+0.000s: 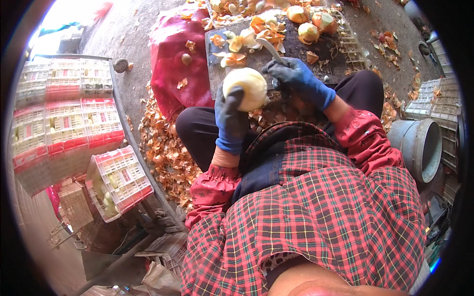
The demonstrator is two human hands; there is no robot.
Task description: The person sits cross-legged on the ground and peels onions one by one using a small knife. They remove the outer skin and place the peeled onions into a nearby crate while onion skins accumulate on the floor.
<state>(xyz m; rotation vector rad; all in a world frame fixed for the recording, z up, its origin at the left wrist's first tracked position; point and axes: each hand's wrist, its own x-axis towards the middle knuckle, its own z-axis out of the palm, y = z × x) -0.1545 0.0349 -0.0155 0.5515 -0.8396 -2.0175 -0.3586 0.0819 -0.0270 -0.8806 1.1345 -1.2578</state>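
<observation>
My left hand [233, 114], in a blue and dark work glove, grips a peeled pale onion [246, 88]. Close beside it on the right, my right hand [296, 79], gloved alike, is closed on the handle of a knife with a curved blade [271, 49]. That blade points up and left, above the onion and apart from it. Beyond both hands lies a dark board [296, 48] strewn with orange onion skins [232, 60]. Unpeeled or partly peeled onions [308, 33] sit at its far right part.
A red mesh sack [170, 66] lies left of the board. Onion skins [166, 162] cover the ground by my left knee. Stacked plastic crates [66, 122] of pale onions stand at the left. A grey bucket [416, 148] lies tipped at the right, near more crates [426, 96].
</observation>
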